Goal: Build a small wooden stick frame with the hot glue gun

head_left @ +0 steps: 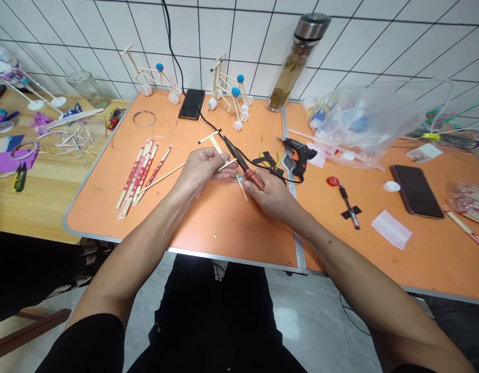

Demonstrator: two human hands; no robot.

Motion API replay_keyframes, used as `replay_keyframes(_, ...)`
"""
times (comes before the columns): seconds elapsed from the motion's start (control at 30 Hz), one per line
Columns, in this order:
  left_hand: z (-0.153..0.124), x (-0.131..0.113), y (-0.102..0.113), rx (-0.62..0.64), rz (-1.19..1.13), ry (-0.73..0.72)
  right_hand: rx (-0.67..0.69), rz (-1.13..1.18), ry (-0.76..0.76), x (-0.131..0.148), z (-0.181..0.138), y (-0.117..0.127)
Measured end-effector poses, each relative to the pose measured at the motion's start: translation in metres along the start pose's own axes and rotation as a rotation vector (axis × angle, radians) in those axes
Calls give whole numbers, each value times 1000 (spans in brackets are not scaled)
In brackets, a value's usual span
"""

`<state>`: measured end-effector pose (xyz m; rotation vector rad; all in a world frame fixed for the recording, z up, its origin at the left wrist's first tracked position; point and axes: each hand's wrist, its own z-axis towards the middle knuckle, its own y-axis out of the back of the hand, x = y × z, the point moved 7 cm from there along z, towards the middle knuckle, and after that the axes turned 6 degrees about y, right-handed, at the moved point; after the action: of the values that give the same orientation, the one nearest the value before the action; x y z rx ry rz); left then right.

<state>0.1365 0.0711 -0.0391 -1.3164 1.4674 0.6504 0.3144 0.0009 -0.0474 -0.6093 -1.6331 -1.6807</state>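
Pinched in the fingers of my left hand [203, 168] is a small frame of joined wooden sticks [215, 143], its crosspiece dark at the ends. My right hand [271, 194] is wrapped round a red-handled tool [254, 178] with a long dark metal nose. That nose points up and left, close beside the stick frame; whether they touch, I cannot tell. Below the fingers, a thin loose stick [241, 187] slants over the orange table [208, 223]. Between my hands a small blade-like piece is partly hidden.
Wrapped chopsticks [140, 178] lie left. Two stick models with blue balls [159, 67] [235, 91] stand behind, near a phone [192, 103] and a tall bottle [297, 62]. A black-corded glue gun [299, 155], plastic bag [356, 124], pen [349, 204] and another phone [416, 190] are right.
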Motion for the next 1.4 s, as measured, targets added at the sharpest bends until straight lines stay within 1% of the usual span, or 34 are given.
replay_keyframes(0.2,0,1,-2,6,-14,1,-50,-78,-25,2,0,7)
replay_keyframes(0.33,2,-1,4,-8,0,-3,-58,-114,-9,7,-3,14)
replay_keyframes(0.5,5,-5,13,-22,21,9,-68,-198,-49,4,-17,37)
replay_keyframes(0.57,7,-5,15,-28,18,15,-55,-245,-79,-1,-28,48)
replay_keyframes(0.63,9,-5,16,-31,25,19,0,-284,-109,-9,-44,57)
replay_keyframes(0.77,14,-4,20,-40,51,18,82,-393,-89,-33,-84,71)
replay_keyframes(0.9,20,-4,24,-46,85,17,181,-458,-14,-59,-115,74)
replay_keyframes(1.0,23,-5,26,-55,111,6,211,-506,104,-65,-121,74)
replay_keyframes(1.07,22,-7,27,-61,123,-2,221,-507,170,-66,-120,75)
replay_keyframes(1.17,21,-9,27,-52,143,-14,218,-490,206,-63,-116,79)
replay_keyframes(1.27,20,-10,27,-45,146,-38,242,-468,176,-55,-114,83)
replay_keyframes(1.33,20,-9,26,-41,135,-44,245,-431,138,-45,-112,84)
replay_keyframes(1.4,20,-8,25,-28,127,-49,182,-370,111,-28,-101,85)
